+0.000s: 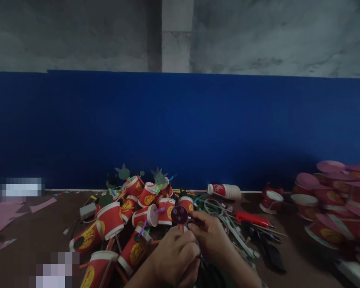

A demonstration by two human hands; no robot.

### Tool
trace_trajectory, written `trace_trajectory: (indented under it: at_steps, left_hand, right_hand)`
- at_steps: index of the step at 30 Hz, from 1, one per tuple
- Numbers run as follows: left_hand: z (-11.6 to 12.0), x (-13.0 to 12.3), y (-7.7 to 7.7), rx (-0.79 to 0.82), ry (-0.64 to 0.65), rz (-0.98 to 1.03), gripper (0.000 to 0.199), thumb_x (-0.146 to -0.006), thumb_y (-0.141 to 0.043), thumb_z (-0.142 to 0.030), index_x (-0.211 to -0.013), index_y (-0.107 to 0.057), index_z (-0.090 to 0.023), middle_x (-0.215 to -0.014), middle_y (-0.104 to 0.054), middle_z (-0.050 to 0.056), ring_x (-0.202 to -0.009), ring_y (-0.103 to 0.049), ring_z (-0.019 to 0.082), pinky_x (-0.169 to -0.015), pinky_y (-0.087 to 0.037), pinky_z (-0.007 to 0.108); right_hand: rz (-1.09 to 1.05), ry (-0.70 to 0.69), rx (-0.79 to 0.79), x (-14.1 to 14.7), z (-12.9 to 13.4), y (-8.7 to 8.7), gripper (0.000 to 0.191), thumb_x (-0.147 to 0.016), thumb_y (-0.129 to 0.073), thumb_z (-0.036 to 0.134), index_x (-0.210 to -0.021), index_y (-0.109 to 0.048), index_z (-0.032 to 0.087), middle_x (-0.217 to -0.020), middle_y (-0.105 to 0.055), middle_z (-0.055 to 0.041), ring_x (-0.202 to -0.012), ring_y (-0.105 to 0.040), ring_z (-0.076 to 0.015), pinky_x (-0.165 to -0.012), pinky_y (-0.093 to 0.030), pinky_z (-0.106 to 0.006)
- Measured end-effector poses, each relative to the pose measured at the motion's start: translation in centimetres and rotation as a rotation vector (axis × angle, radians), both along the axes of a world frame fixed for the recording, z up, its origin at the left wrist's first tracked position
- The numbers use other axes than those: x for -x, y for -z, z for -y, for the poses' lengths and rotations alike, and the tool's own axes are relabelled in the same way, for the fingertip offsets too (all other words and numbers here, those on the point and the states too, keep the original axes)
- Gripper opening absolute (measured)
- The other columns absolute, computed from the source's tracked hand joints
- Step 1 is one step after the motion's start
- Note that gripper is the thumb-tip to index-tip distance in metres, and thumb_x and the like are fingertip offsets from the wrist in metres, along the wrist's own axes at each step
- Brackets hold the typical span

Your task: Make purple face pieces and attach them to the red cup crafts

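Note:
My left hand (177, 254) is closed, its fingers wrapped round something low down, with an orange strip or straw showing above the fist. Just over it stands a dark purple paper disc (179, 215) with a face drawn in pale lines. My right hand (211, 232) pinches a small dark round piece (191, 222) at the disc's right edge. Whether that piece touches the disc I cannot tell. What lies inside the left fist is hidden. Left of and behind my hands lies a heap of red paper cups (110, 219) with straws and dark cut-outs.
To the right of my hands lie a red-handled tool (253, 219), a black tool (273, 256) and a tangle of strips (237, 236). Nested cups (225, 191) lie at the back. Cups with pink discs (333, 196) are piled far right, pink paper (6, 214) left. A blue panel (180, 128) stands behind.

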State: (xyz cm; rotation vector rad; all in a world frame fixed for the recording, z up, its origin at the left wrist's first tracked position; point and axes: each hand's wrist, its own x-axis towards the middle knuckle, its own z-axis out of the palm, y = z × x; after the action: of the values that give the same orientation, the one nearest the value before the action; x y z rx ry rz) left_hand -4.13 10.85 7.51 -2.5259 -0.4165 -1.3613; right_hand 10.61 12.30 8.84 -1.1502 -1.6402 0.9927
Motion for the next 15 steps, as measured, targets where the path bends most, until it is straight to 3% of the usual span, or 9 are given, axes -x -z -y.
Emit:
trace_trajectory:
  at_steps: [7, 11, 15]
  left_hand:
    - [-0.1, 0.2, 0.1, -0.003, -0.015, -0.004, 0.009, -0.076, -0.038, -0.011, -0.078, -0.042, -0.019, -0.061, -0.053, 0.001, -0.058, -0.050, 0.015, -0.058, -0.043, 0.028]
    - [0.1, 0.5, -0.2, 0.027, -0.028, 0.067, 0.013, -0.077, -0.036, -0.008, -0.080, -0.043, -0.018, -0.064, -0.055, 0.003, -0.061, -0.053, 0.015, -0.059, -0.045, 0.028]
    - [0.0, 0.7, -0.3, 0.046, -0.017, 0.175, 0.015, -0.078, -0.036, -0.009, -0.086, -0.045, -0.018, -0.071, -0.057, 0.006, -0.068, -0.057, 0.017, -0.062, -0.047, 0.029]
  right_hand:
    - [0.115, -0.042, -0.030, -0.3, 0.1, -0.7, 0.020, -0.077, -0.055, 0.028, -0.088, -0.065, 0.015, -0.086, -0.064, -0.0058, -0.080, -0.058, -0.0205, -0.073, -0.045, -0.030]
    - [-0.015, -0.156, 0.169, 0.3, 0.5, -1.0, 0.032, -0.079, -0.054, 0.036, -0.102, -0.060, 0.016, -0.094, -0.064, -0.0061, -0.085, -0.059, -0.0199, -0.078, -0.046, -0.030]
    - [-0.030, -0.235, 0.268, 0.3, 0.8, -1.3, 0.038, -0.077, -0.058, 0.039, -0.107, -0.059, 0.015, -0.092, -0.066, -0.0048, -0.087, -0.059, -0.0194, -0.079, -0.046, -0.029]
